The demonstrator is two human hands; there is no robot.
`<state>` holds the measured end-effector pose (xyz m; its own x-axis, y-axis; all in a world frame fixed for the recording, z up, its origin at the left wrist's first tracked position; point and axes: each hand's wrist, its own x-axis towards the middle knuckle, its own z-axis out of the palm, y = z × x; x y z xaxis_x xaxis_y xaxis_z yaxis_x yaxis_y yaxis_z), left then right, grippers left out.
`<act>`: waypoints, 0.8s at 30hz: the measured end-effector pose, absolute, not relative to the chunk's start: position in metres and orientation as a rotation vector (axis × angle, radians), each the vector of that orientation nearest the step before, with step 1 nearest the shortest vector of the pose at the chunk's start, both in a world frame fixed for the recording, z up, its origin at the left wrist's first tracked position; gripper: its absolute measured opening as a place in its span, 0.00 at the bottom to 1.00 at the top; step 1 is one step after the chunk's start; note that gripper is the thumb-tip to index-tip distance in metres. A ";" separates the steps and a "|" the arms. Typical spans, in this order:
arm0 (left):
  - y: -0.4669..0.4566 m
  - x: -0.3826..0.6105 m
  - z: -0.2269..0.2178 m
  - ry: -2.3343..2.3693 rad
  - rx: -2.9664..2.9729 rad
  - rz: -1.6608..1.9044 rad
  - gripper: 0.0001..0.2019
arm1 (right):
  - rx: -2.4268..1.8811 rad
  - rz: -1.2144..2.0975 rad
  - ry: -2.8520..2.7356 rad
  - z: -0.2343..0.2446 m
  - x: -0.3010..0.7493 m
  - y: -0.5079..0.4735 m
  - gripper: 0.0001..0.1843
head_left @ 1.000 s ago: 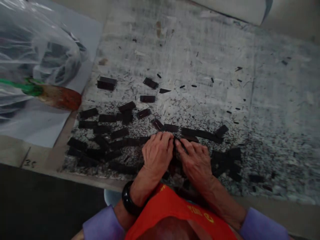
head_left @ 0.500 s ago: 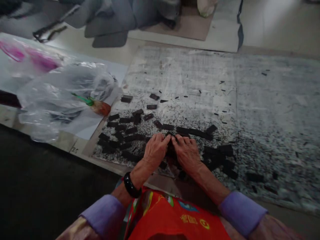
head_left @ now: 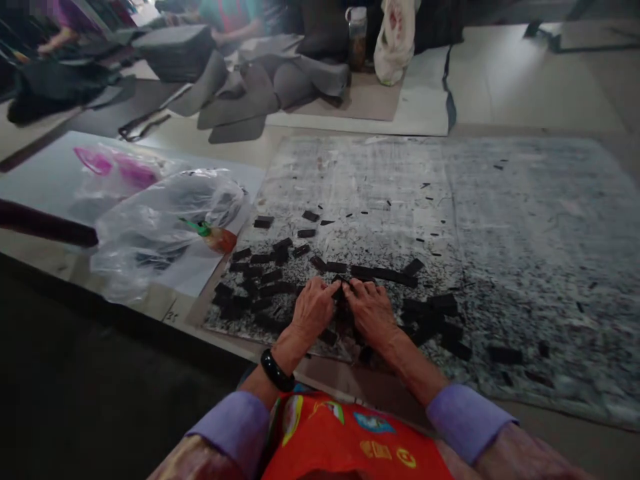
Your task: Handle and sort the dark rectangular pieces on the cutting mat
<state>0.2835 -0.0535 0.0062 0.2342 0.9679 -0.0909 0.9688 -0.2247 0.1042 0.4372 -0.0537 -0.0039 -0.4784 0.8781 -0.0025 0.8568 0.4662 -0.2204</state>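
My left hand [head_left: 312, 309] and my right hand [head_left: 371, 309] lie side by side, palms down, on a speckled grey mat [head_left: 500, 220]. Their fingertips meet and pinch a small black rectangular piece [head_left: 339, 289] between them. Several more black pieces [head_left: 260, 277] lie scattered on the mat to the left, ahead and to the right [head_left: 440, 317] of my hands. A black bracelet [head_left: 277, 372] is on my left wrist.
A clear plastic bag [head_left: 160, 227] lies to the left on a white sheet, with a green-and-orange tool [head_left: 213, 235] on it. Grey fabric pieces [head_left: 270, 83], a jar [head_left: 356, 37] and a white bag [head_left: 395, 40] are at the back. Another person [head_left: 230, 13] sits far off.
The view has tilted up and pulled back, showing the room behind. My hands stay together on the same black piece among the pile.
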 end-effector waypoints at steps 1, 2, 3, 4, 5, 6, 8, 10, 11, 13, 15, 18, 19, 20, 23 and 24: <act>-0.053 0.283 0.007 1.859 2.357 -0.010 0.16 | -1.540 0.302 -2.582 -0.004 0.438 -0.054 0.25; -0.052 0.282 0.009 1.852 2.361 -0.009 0.17 | -1.539 0.313 -2.572 -0.004 0.439 -0.055 0.25; -0.051 0.282 0.010 1.840 2.368 -0.006 0.18 | -1.538 0.323 -2.562 -0.004 0.441 -0.057 0.25; -0.050 0.282 0.012 1.824 2.378 -0.003 0.19 | -1.538 0.334 -2.553 -0.004 0.442 -0.058 0.25; -0.049 0.282 0.013 1.803 2.390 0.000 0.19 | -1.539 0.346 -2.545 -0.005 0.444 -0.059 0.24; -0.047 0.281 0.014 1.777 2.404 0.004 0.18 | -1.542 0.359 -2.540 -0.005 0.445 -0.061 0.23; -0.042 0.279 0.016 1.724 2.427 0.011 0.17 | -1.561 0.387 -2.534 -0.005 0.445 -0.062 0.22; -0.035 0.276 0.016 1.646 2.443 0.024 0.15 | -1.593 0.419 -2.504 -0.006 0.443 -0.063 0.21; -0.032 0.274 0.015 1.600 2.450 0.032 0.14 | -1.601 0.443 -2.467 -0.005 0.442 -0.062 0.20; -0.026 0.269 0.013 1.508 2.462 0.046 0.14 | -1.594 0.511 -2.338 -0.003 0.440 -0.061 0.20; -0.021 0.264 0.011 1.430 2.477 0.056 0.14 | -1.552 0.610 -2.154 0.001 0.440 -0.058 0.19; -0.017 0.258 0.008 1.337 2.534 0.115 0.13 | -1.458 0.862 -1.760 0.009 0.442 -0.054 0.17; -0.016 0.257 0.007 1.313 2.555 0.145 0.13 | -1.438 0.965 -1.582 0.011 0.443 -0.053 0.16; -0.015 0.256 0.007 1.295 2.575 0.176 0.13 | -1.413 1.064 -1.388 0.014 0.442 -0.052 0.15; -0.011 0.253 0.003 1.259 2.592 0.258 0.12 | -1.253 1.316 -0.806 0.018 0.439 -0.050 0.09; -0.010 0.253 0.002 1.247 2.580 0.278 0.11 | -1.174 1.391 -0.638 0.018 0.437 -0.050 0.06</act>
<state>0.2526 -0.0099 0.0021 0.6129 0.7881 0.0574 0.7380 -0.5968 0.3150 0.4367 -0.0502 0.0182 0.1503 0.9473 -0.2830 -0.4033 -0.2026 -0.8924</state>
